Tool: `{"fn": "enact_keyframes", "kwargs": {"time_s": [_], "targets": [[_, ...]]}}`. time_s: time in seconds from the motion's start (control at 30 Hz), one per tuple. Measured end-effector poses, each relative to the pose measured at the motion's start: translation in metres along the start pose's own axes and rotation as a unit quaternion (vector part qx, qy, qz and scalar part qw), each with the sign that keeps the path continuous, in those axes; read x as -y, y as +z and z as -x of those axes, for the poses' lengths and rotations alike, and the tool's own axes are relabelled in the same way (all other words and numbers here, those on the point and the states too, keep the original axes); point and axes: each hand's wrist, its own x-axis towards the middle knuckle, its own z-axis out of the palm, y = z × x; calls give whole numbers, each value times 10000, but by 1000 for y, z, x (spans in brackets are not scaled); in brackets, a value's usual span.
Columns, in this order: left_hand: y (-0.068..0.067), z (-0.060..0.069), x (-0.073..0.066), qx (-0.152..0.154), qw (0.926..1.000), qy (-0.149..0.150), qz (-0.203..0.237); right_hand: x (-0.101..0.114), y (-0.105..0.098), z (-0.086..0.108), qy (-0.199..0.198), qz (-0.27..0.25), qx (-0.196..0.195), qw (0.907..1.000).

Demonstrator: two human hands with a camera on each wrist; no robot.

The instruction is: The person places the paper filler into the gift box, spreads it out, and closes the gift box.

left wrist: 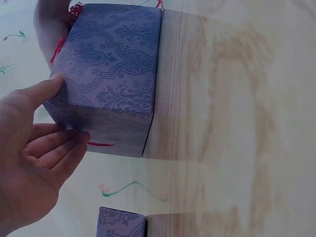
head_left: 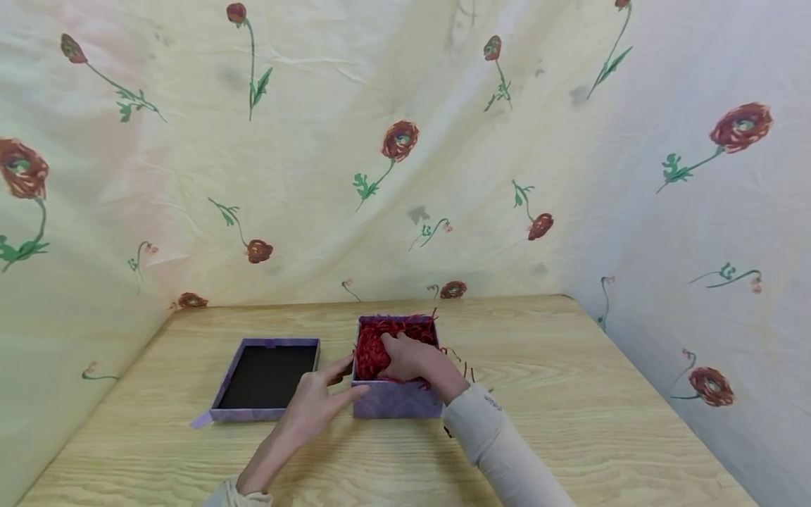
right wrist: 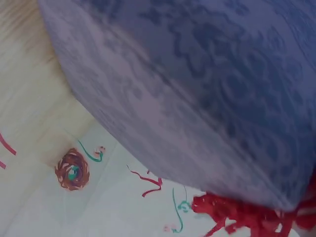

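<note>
A purple patterned box (head_left: 395,400) stands on the table, filled with red shredded paper (head_left: 372,352). My left hand (head_left: 319,400) holds the box's near left corner, thumb on the front face and fingers against the left side; the left wrist view shows this grip on the box (left wrist: 108,64) closely. My right hand (head_left: 408,357) reaches over the front rim into the shredded paper, where its fingertips are hidden. In the right wrist view the box wall (right wrist: 163,98) fills much of the picture, with red strands (right wrist: 237,212) spilling over its edge; the hand itself is out of sight.
A matching lid (head_left: 266,414) lies to the left, its black inside up, with a purple ribbon tab (head_left: 201,420) at its near left corner. Loose red strands (head_left: 467,370) lie right of the box. Flower-printed cloth (head_left: 317,176) hangs around the wooden table (head_left: 570,422).
</note>
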Motion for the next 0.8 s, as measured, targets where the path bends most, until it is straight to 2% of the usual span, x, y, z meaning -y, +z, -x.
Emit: {"fn": "enact_keyframes", "kwargs": {"time_s": [0.23, 0.47, 0.57, 0.7, 0.8], "targets": [[0, -1, -1, 1, 10000, 54, 33, 4, -12, 18, -467, -38, -523, 9975], [0, -2, -1, -30, 9999, 125, 16, 0, -26, 46, -1037, -430, -1106, 9875], [0, -2, 0, -24, 9999, 109, 38, -11, -30, 55, -1400, -710, -1505, 9761], [0, -1, 1, -4, 10000, 56, 58, -31, -32, 66, -1775, -1061, -2118, 9552], [-1, 0, 1, -9, 10000, -1, 23, -49, -33, 74, -1814, -1362, -2427, 9432]]}}
